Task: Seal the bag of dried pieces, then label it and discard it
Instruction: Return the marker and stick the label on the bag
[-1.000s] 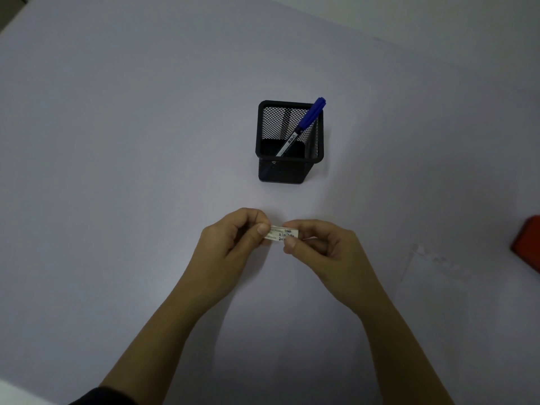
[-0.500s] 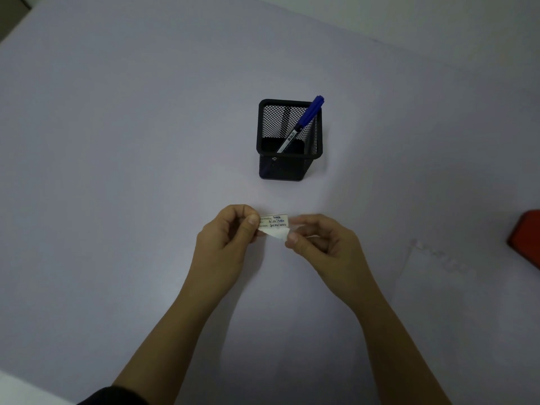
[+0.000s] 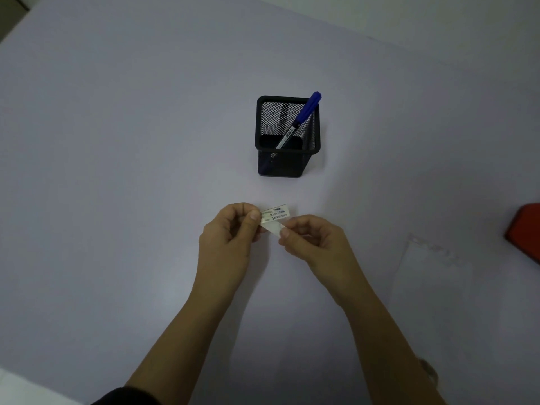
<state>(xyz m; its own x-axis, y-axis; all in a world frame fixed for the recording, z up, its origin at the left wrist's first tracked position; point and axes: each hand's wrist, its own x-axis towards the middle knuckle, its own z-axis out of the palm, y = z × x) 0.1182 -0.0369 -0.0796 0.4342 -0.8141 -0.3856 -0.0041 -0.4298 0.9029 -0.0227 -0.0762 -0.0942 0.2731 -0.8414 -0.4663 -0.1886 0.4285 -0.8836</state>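
While left hand (image 3: pixel 225 241), right hand (image 3: pixel 317 244) pinch 1 label (image 3: pixel 276 214) | 1 pen (image 3: pixel 301 118) | 1 bag (image 3: pixel 432 267)

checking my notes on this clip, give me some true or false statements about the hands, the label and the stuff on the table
1. The left hand and right hand both pinch the label. True.
2. The blue marker lies flat on the table. False: it stands tilted in the black mesh holder.
3. The clear bag lies on the table, right of both hands, untouched. True.
4. The label is stuck on the clear bag. False: it is held apart from the bag.
5. A red object sits at the left edge. False: it is at the right edge.
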